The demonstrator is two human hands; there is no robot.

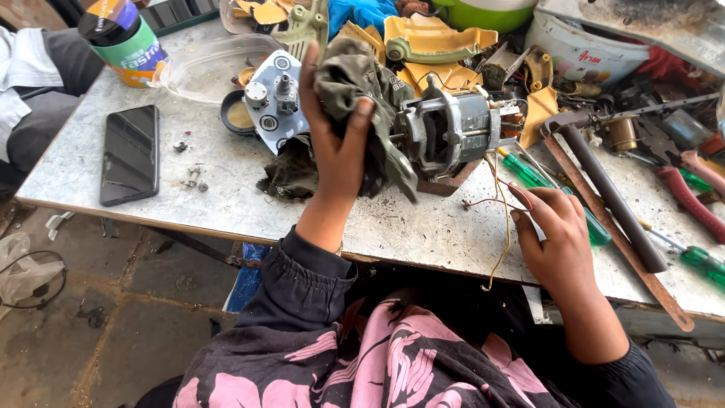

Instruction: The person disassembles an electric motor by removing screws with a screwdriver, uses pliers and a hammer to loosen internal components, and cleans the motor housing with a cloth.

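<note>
Up top, white bucket (581, 57), green bowl (483, 13)

Rag (355, 83) in the left hand (336, 140): dull olive green. Motor (449, 132): grey metal. Wires (502, 208) by the right hand (555, 238): yellow and red. Screwdriver (555, 193) handles: translucent green. Phone (130, 153): glossy black. Plastic housings (434, 41): mustard yellow. Tabletop (83, 162): pale grey, speckled. Sleeves (302, 283): black; garment below patterned with pink leaf shapes on black.
</note>
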